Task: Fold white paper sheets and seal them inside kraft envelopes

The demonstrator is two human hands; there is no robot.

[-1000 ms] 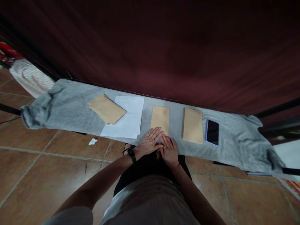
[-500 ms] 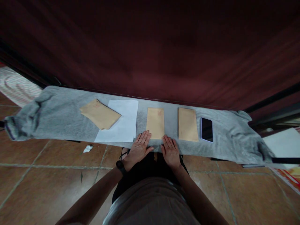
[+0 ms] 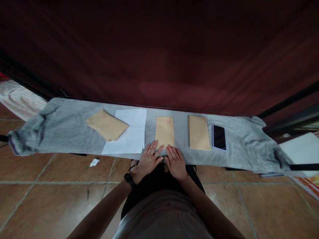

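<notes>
A brown paper envelope [image 3: 164, 130] with small red print at its upper right lies flat in front of me. My left hand [image 3: 149, 159] rests open at its lower left corner, the fingertips on the paper. Beside it, my right hand [image 3: 175, 162] lies with fingers stretched over the lower right edge. To the right is a stack of brown envelopes [image 3: 199, 133]. On the left, more brown envelopes [image 3: 107, 125] lie slanted, partly over white sheets of paper [image 3: 133, 132].
Grey cloth [image 3: 67, 129] covers the narrow bench. A phone [image 3: 219, 137] in a light purple case lies right of the stack. Behind the bench hangs a dark red curtain-like surface [image 3: 159, 66]. A crumpled white scrap [image 3: 94, 162] is on the tiled floor [image 3: 59, 205].
My right hand has moved left onto the envelope's lower edge, closer to my left hand. The left thumb and fingers have shifted slightly. The view has tilted a little.
</notes>
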